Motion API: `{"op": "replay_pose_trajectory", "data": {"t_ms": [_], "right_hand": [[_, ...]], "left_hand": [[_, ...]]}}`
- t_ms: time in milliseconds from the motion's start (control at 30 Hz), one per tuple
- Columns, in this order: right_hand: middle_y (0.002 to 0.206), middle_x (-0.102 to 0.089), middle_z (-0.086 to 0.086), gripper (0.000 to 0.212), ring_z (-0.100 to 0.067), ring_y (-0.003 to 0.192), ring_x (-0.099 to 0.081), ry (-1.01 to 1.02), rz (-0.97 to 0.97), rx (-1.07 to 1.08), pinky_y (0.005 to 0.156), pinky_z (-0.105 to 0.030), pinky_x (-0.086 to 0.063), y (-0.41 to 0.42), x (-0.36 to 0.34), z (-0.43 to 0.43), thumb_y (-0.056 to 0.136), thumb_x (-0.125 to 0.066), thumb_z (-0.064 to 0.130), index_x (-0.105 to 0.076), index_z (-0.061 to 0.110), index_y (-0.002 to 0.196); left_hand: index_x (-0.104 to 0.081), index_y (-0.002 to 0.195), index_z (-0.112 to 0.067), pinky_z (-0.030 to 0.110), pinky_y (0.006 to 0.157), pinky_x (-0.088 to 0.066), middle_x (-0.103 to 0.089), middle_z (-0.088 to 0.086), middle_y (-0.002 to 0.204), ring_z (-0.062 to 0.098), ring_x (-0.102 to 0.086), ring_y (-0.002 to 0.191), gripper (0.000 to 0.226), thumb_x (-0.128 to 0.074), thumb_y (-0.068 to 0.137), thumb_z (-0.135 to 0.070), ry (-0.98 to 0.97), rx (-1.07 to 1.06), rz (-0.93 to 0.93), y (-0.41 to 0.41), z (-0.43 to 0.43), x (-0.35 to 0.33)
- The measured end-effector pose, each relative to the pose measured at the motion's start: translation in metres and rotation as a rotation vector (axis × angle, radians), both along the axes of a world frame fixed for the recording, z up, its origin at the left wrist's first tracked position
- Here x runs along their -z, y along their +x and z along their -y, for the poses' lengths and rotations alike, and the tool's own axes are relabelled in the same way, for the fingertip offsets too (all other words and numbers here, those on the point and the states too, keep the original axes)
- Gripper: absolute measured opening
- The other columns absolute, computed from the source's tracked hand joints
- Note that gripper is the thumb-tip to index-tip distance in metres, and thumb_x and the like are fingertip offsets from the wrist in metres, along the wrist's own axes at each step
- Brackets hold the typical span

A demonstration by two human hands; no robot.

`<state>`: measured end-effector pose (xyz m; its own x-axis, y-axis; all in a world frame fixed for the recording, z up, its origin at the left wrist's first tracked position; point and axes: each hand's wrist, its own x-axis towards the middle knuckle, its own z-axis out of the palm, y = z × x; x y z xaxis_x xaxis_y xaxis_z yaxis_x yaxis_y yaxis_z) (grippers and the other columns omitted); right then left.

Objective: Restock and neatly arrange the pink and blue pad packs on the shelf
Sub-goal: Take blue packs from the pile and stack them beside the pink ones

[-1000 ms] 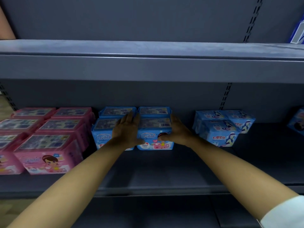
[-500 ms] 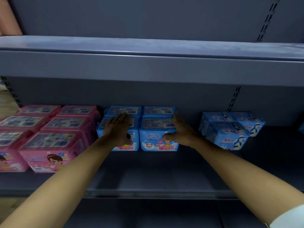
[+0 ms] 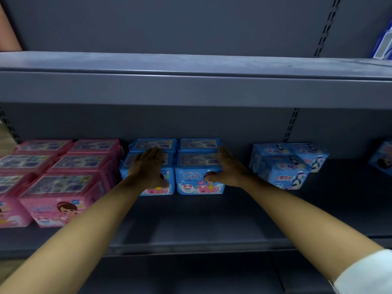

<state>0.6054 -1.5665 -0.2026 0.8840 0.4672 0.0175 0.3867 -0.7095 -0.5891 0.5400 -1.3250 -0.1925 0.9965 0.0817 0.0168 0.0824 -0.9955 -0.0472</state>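
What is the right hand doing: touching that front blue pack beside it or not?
Touching. The head view shows the right hand flat against the side of the front right blue pack, thumb across its front face, no gap.

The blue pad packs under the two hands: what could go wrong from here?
1. The left hand lies flat on the front left blue pack; strong pressure might dent it.
2. The right hand presses the side of the front right blue pack; a hard push might shove both into the pink packs close beside.
3. The light blue packs lie crooked near the right forearm, which might knock them.
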Motion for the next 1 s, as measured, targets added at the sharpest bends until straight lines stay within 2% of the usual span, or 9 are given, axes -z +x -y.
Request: {"op": "replay_pose_trajectory", "data": {"t_ms": [133, 300, 533, 767, 1000], "right_hand": [[0.139, -0.041, 0.000, 0.095, -0.013, 0.122, -0.045, 0.089, -0.034, -0.002, 0.093, -0.021, -0.039, -0.004, -0.002, 0.007, 0.074, -0.081, 0.031, -0.020, 0.020, 0.146], [0.135, -0.046, 0.000, 0.091, -0.010, 0.117, -0.047, 0.132, -0.042, 0.013, 0.092, -0.021, -0.041, -0.005, -0.001, 0.010, 0.073, -0.082, 0.027, -0.026, 0.022, 0.144], [0.143, -0.038, 0.000, 0.102, -0.017, 0.129, -0.041, 0.063, -0.047, 0.047, 0.104, -0.028, -0.037, 0.002, -0.002, 0.028, 0.073, -0.080, 0.034, -0.016, 0.020, 0.151], [0.147, -0.031, -0.001, 0.093, -0.017, 0.132, -0.037, -0.026, 0.003, -0.013, 0.104, -0.027, -0.036, 0.002, -0.004, 0.028, 0.080, -0.073, 0.039, -0.017, 0.015, 0.149], [0.158, -0.011, -0.002, 0.099, -0.018, 0.141, -0.025, -0.116, 0.046, -0.018, 0.107, -0.025, -0.028, 0.000, -0.008, 0.024, 0.085, -0.068, 0.041, -0.002, 0.013, 0.153]], "left_hand": [[-0.003, 0.153, -0.010, 0.039, 0.119, -0.007, -0.003, 0.006, 0.161, 0.022, -0.003, 0.148, 0.109, -0.071, 0.078, -0.051, -0.012, 0.004, 0.014, -0.001, 0.003, -0.003], [-0.003, 0.153, -0.008, 0.040, 0.120, -0.007, -0.005, 0.008, 0.161, 0.023, -0.004, 0.148, 0.108, -0.070, 0.079, -0.051, -0.012, 0.009, 0.007, 0.000, 0.007, -0.003], [-0.005, 0.153, -0.010, 0.039, 0.119, -0.007, -0.006, 0.006, 0.161, 0.023, -0.004, 0.148, 0.106, -0.070, 0.079, -0.050, -0.026, 0.040, 0.034, 0.006, 0.024, 0.000], [0.001, 0.153, -0.008, 0.041, 0.121, -0.007, 0.000, 0.007, 0.161, 0.024, 0.000, 0.149, 0.110, -0.068, 0.080, -0.053, -0.021, 0.033, 0.004, 0.011, 0.023, 0.003], [0.001, 0.153, -0.008, 0.041, 0.121, -0.006, 0.002, 0.008, 0.161, 0.025, 0.001, 0.149, 0.110, -0.067, 0.080, -0.054, -0.001, 0.032, 0.005, 0.012, 0.022, 0.003]]}}
